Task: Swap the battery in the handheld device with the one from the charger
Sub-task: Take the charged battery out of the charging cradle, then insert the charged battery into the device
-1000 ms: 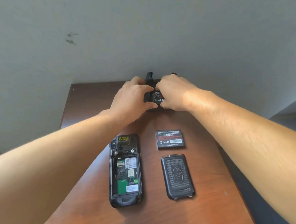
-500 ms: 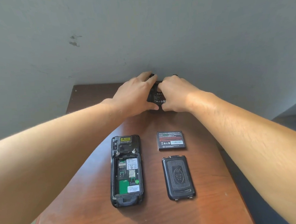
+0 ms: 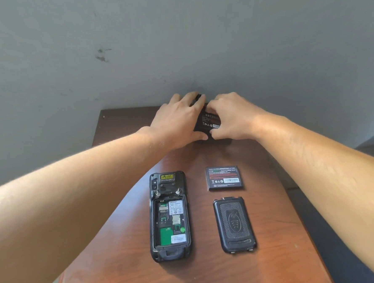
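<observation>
Table (image 3: 131,254): glossy reddish wood veneer. Back cover (image 3: 234,225): matt black plastic, textured centre. Loose battery (image 3: 224,177): smooth printed label. Wall (image 3: 111,58): matt, scuffed.

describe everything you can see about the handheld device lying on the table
The handheld device is a black, rugged-looking plastic unit lying face down on the brown wooden table, long axis pointing away from the person. Its back cover is off and the battery bay is empty, exposing a green circuit board, card slots, white printed labels and a small green sticker. Above the bay sit two metal screws and a yellow warning label. Nothing touches it but the table; neither hand is on it.
</observation>
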Tool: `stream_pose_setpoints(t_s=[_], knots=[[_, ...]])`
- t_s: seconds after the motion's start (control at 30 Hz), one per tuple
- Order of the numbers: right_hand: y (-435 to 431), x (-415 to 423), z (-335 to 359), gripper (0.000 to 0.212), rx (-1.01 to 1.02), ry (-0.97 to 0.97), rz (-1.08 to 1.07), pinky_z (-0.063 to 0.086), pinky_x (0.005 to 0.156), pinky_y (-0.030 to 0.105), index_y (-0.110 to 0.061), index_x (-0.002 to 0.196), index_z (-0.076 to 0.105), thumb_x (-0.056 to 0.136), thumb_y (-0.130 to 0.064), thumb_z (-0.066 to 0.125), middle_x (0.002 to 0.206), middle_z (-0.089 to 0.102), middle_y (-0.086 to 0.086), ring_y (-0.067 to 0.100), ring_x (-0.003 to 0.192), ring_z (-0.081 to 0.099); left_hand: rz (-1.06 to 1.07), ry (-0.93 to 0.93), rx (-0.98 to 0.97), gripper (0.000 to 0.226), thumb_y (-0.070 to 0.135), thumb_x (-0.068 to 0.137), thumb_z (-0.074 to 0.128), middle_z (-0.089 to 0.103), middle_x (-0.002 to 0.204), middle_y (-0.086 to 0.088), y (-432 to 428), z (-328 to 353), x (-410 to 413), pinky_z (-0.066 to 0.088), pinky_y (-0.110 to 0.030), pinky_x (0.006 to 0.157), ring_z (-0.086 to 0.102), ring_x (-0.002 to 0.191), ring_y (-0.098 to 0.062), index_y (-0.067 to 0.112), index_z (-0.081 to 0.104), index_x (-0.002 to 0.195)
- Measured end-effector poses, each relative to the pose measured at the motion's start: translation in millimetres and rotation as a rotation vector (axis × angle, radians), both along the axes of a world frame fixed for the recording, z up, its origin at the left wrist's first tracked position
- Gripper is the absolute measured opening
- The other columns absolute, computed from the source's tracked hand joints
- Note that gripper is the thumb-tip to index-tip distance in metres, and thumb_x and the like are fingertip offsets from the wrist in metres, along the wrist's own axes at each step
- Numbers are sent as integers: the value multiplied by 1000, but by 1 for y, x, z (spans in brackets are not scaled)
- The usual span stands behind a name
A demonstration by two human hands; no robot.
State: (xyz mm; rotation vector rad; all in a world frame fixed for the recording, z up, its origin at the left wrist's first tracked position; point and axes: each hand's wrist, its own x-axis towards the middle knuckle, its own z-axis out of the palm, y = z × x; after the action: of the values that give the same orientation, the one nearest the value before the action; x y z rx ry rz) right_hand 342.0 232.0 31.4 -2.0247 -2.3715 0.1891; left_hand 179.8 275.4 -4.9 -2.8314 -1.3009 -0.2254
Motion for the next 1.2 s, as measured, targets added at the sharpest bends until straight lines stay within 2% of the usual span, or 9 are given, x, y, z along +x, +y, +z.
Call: stream_pose_setpoints(t_s=[0.17, 0.33, 0.43, 0.53, 0.67, 0.8, 0.97, 1.13, 1.2], knots=[[-6, 0, 6, 26, 15, 32, -18, 56, 78, 47, -20, 86, 61, 69, -37, 73, 91, 60, 4, 30, 87, 61, -8, 1, 33, 108, 64, 73, 71, 35, 157, -4, -1, 1, -1, 50, -49, 86, 46, 122, -37, 21, 17, 156], [-30, 2, 21, 45, 66, 95, -48, 56, 87, 43, -19, 112, 67, 71, -36, 72, 106, 63, 2, 27, 98, 63, 14, -81, 20, 122, 57, 71, 77, 37, 155, -6, -19, 10, -9, 52, -47, 82, 46, 122, -36, 15, 2, 158], [-50, -5, 31, 57, 62, 79, 12, 55, 92, 41, -20, 127, 64, 73, -36, 74, 118, 64, 0, 25, 106, 64, 154, -131, -79, 91, 49, 78, 70, 47, 145, -8, -46, 27, -36, 51, -48, 92, 48, 127, -34, 13, 29, 151], [-71, -18, 38, 57, 41, -16, 155, 51, 98, 37, -22, 136, 59, 81, -31, 71, 131, 60, -4, 20, 120, 58, 301, -386, -382, 52, 47, 79, 59, 71, 113, -3, -78, 33, -71, 55, -41, 90, 65, 107, -27, 15, 66, 119], [-91, -48, 40, 51, 54, -150, 394, 52, 92, 40, -19, 129, 62, 78, -20, 69, 126, 62, -2, 25, 111, 59, 376, -864, -927, 19, 32, 92, 64, 79, 94, -2, -120, 36, -97, 60, -28, 68, 70, 77, -11, 19, 78, 96], [-101, -71, 41, 46, 133, -189, 566, 55, 87, 44, -14, 117, 69, 71, -12, 67, 118, 68, 2, 29, 100, 65, 404, -956, -982, 19, 31, 93, 65, 78, 87, -6, -144, 33, -108, 57, -24, 66, 67, 70, -11, 18, 79, 92], [-109, -89, 34, 33, 248, -184, 720, 55, 90, 43, -15, 108, 72, 76, -13, 67, 110, 71, 1, 26, 92, 67, 448, -1074, -1184, 18, 24, 91, 69, 72, 85, -7, -160, 29, -128, 56, -31, 77, 57, 63, -12, 10, 77, 98], [-118, -96, 33, 53, 198, -248, 804, 51, 105, 46, -19, 113, 72, 77, -20, 33, 114, 71, 0, 24, 104, 70, 508, -1150, -1269, 18, 16, 89, 71, 73, 87, -8, -176, 21, -137, 52, -27, 73, 56, 60, -10, 1, 73, 99], [-122, -97, 28, 53, 198, -243, 786, 47, 111, 48, -21, 116, 72, 77, -17, 37, 117, 70, -1, 24, 114, 67, 523, -1172, -1243, 16, 16, 88, 72, 72, 85, -9, -181, 15, -139, 51, -28, 74, 56, 60, -10, 2, 74, 95]])
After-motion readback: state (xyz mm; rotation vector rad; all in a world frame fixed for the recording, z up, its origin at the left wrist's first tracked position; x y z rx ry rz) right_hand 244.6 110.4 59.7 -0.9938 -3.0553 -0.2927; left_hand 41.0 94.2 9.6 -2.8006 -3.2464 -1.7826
